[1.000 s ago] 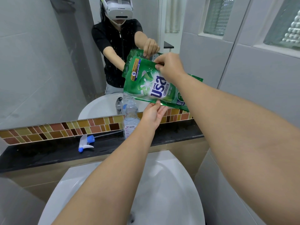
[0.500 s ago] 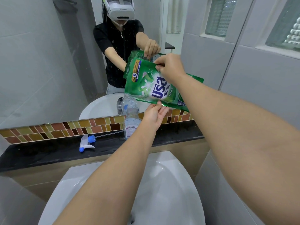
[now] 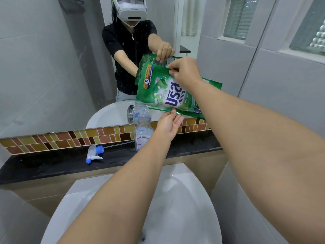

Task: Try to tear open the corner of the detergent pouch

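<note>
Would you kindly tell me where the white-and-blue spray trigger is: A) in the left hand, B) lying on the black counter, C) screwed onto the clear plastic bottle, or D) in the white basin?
B: the white-and-blue spray trigger lies on the black counter, left of the open clear plastic bottle.

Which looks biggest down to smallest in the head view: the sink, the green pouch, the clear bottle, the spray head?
1. sink, though it is nearest the camera
2. green pouch
3. clear bottle
4. spray head
</note>
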